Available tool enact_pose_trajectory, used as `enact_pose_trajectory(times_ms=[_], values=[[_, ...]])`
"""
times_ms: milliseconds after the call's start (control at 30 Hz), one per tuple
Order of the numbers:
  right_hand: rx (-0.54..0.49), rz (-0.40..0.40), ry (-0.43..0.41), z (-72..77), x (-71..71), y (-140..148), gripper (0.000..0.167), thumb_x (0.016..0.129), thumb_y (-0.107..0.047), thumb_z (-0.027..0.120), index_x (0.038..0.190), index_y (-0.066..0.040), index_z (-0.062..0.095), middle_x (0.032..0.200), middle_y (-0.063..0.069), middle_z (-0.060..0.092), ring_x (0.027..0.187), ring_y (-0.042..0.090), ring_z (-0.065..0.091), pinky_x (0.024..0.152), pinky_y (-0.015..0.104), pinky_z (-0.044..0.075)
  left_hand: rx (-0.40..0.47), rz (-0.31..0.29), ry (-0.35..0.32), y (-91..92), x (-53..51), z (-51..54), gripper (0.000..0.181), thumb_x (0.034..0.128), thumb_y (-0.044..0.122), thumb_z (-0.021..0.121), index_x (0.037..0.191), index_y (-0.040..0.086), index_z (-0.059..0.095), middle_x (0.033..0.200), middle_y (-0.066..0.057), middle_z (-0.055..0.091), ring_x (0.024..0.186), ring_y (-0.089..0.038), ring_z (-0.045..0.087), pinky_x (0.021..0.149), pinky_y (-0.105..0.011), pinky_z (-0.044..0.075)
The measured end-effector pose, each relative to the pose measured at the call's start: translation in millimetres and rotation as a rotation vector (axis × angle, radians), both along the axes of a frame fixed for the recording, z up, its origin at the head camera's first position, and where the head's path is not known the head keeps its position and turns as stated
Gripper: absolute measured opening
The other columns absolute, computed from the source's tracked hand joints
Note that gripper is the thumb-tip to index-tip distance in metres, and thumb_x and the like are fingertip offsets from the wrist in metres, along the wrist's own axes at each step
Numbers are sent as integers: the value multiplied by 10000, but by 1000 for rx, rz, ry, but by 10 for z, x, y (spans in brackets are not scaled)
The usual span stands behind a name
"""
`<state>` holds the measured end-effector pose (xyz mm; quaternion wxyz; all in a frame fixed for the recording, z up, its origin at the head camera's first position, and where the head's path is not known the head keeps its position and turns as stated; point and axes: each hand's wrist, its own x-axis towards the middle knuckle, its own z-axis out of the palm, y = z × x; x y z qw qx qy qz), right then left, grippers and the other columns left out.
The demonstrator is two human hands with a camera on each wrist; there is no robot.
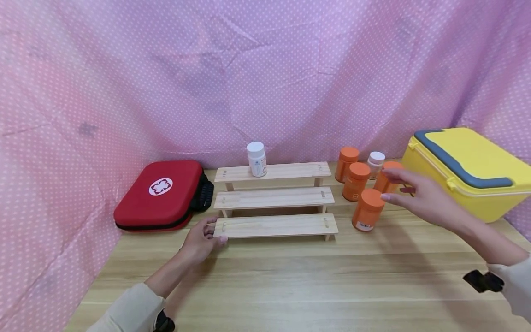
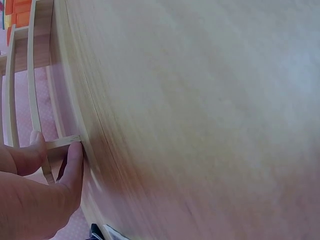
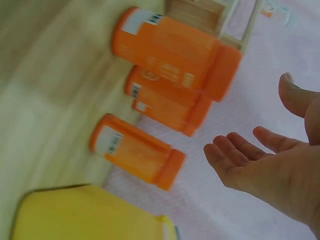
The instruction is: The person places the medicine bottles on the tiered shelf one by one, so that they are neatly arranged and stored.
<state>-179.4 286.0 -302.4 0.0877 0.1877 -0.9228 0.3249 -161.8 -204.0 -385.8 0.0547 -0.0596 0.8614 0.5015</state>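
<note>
A three-tier wooden rack (image 1: 275, 226) stands mid-table, with a white bottle (image 1: 257, 160) upright on its top tier. The left hand (image 1: 201, 240) grips the lower left end of the rack; in the left wrist view, thumb and fingers of the left hand (image 2: 47, 185) pinch its end piece. Above the orange bottles (image 1: 368, 211) at the right, the right hand (image 1: 427, 198) hovers with thumb and fingers apart. In the right wrist view the right hand (image 3: 270, 165) holds nothing, beside the caps of several orange bottles (image 3: 172, 52). A smaller white-capped bottle (image 1: 375, 162) stands among them.
A red case (image 1: 159, 196) with a white emblem lies left of the rack. At the right stands a yellow box (image 1: 477, 170) with a grey handle. A pink dotted cloth (image 1: 265, 83) hangs behind the wooden table (image 1: 265, 286).
</note>
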Motion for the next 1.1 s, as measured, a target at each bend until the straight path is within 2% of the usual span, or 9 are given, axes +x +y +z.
enact_pose_trajectory(times_ms=[33, 233, 400, 467, 533, 700, 1100], values=[[-1, -9, -17, -37, 2, 14, 599, 854, -194, 745, 1356, 18, 495, 1292, 225, 554, 1125, 403, 535, 812, 100, 427, 1, 1, 1, -1, -1, -3, 624, 821, -44, 712, 1377, -11, 430, 1135, -217, 640, 961, -220, 608, 726, -231, 493], [-20, -3, -115, -226, -17, 1, 601, 878, -226, 719, 1359, 43, 478, 1274, 237, 567, 1105, 397, 552, 783, 77, 435, 21, 2, -2, -2, -3, -9, 624, 822, -50, 708, 1377, -4, 426, 1132, -209, 641, 957, -213, 604, 722, -227, 490], [-22, 14, -201, -305, -47, -24, 661, 895, -282, 694, 1412, 26, 420, 1310, 243, 538, 1130, 387, 553, 803, 133, 463, 37, 1, -5, 1, -2, -15, 617, 824, -53, 704, 1374, 3, 431, 1128, -198, 643, 944, -201, 606, 714, -228, 489], [-22, 15, -213, -329, -56, -41, 664, 899, -287, 688, 1422, 17, 412, 1293, 236, 551, 1101, 342, 573, 799, 155, 474, 48, 4, -6, 3, -1, -18, 612, 824, -57, 702, 1371, 7, 435, 1126, -194, 644, 938, -193, 610, 707, -230, 489], [-32, 19, -219, -351, -62, -60, 654, 905, -280, 681, 1424, 14, 410, 1279, 232, 560, 1057, 204, 594, 790, 154, 474, 59, 8, -8, 7, 2, -19, 609, 824, -62, 699, 1370, 10, 438, 1123, -191, 645, 933, -188, 613, 700, -231, 489], [-72, 49, -212, -390, -84, -92, 614, 915, -236, 669, 1409, 29, 419, 1267, 231, 566, 967, -32, 549, 772, 151, 481, 75, 11, -7, 7, 5, -18, 606, 825, -70, 694, 1368, 5, 435, 1123, -194, 641, 921, -180, 615, 692, -224, 488], [-72, 44, -210, -404, -74, -93, 602, 912, -249, 673, 1389, 33, 437, 1239, 199, 584, 975, -22, 541, 787, 129, 461, 93, 10, -3, 7, 7, -20, 613, 815, -82, 696, 1364, 1, 436, 1105, -196, 643, 893, -170, 614, 678, -209, 482]])
